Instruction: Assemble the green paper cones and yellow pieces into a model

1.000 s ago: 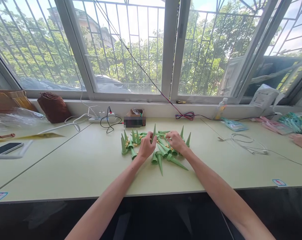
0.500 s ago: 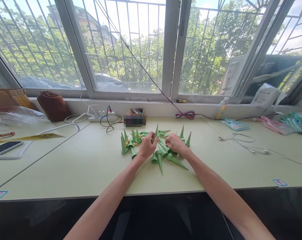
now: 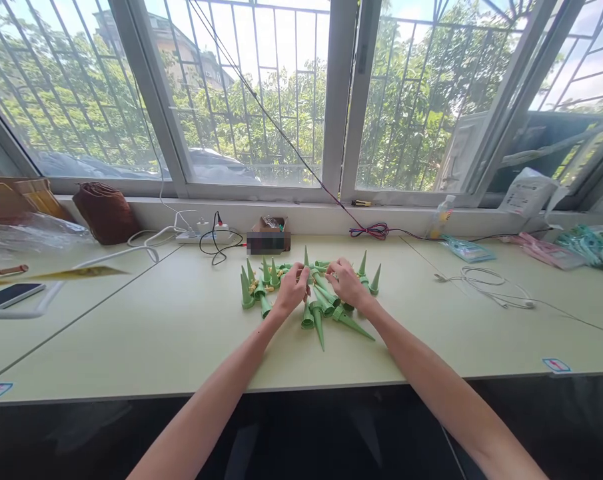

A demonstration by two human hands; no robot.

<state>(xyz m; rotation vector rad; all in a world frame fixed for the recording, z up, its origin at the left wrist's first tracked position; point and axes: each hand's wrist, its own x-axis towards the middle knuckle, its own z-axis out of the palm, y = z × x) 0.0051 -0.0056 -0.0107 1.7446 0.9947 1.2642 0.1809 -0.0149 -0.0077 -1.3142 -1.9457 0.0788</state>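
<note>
Several green plastic plant watering spikes (image 3: 319, 327) lie and stand in a loose cluster on the pale table. In the middle of them my left hand (image 3: 292, 290) is closed round one green watering spike (image 3: 306, 256), its point upward. My right hand (image 3: 348, 283) is just to the right of it, thumb and fingers pinched together; whatever is between them is too small to make out. Small yellow pieces (image 3: 254, 287) sit among the spikes at the left of the cluster. At the right, another spike (image 3: 376, 279) stands point up.
Behind the cluster stands a small cardboard box (image 3: 280, 241), with a power strip (image 3: 204, 235) and cables to its left. A phone (image 3: 12, 295) and brown roll (image 3: 107, 212) are at the left. White cable (image 3: 498, 283), bottle (image 3: 442, 217) and plastic packets (image 3: 467, 247) occupy the right.
My left hand has shifted slightly left with the upright watering spike. My right hand has risen a little off the spikes, away from me, and now pinches beside the left hand.
</note>
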